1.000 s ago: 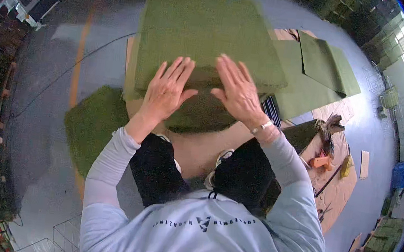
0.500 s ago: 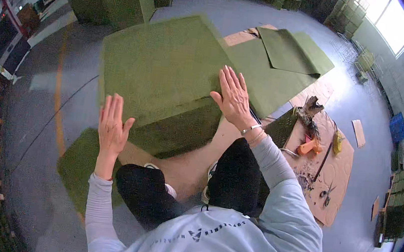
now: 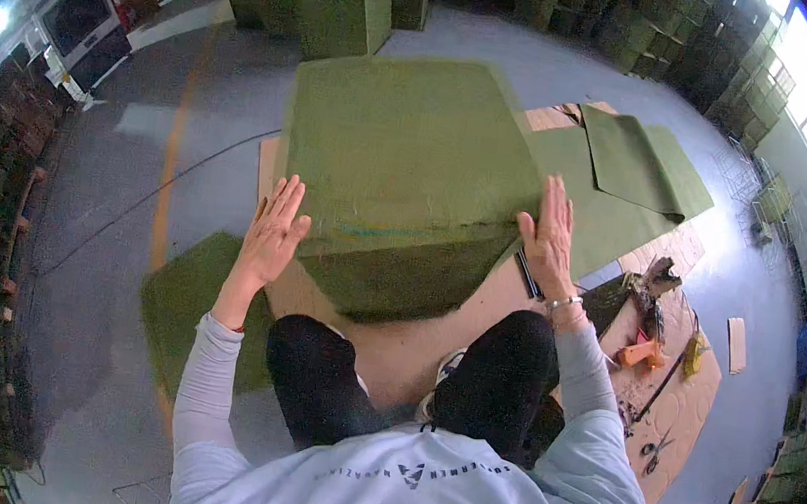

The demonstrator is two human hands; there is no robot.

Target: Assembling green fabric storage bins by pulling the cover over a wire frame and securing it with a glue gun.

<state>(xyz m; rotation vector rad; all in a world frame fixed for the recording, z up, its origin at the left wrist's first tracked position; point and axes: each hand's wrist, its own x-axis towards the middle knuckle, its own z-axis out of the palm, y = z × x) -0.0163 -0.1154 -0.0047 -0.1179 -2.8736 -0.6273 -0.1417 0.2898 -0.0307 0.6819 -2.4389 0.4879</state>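
Note:
A large box [image 3: 416,153] covered in olive-green cloth stands in front of my knees, its flat top facing up. My left hand [image 3: 271,233] is at the box's near left edge, fingers stretched out and the palm flat. At the near right corner is my right hand [image 3: 550,242], fingers straight and pointing away from me. Neither hand grips anything; whether the palms press on the box's sides I cannot tell. Close to the right wrist a slim black object [image 3: 528,274] lies on the cardboard [image 3: 401,353].
Green sheets [image 3: 626,164], one folded, lie on cardboard at the right. Nearer, another cardboard sheet [image 3: 690,418] carries scissors [image 3: 656,451], an orange tool [image 3: 641,354], a dark rod [image 3: 659,389] and scraps. A green piece [image 3: 204,313] lies at left. Green boxes [image 3: 338,2] stand behind.
The view has shifted, so the box and floor items appear farther right. My right hand has gone from the box's near right corner to just beside it. Both hands stay flat.

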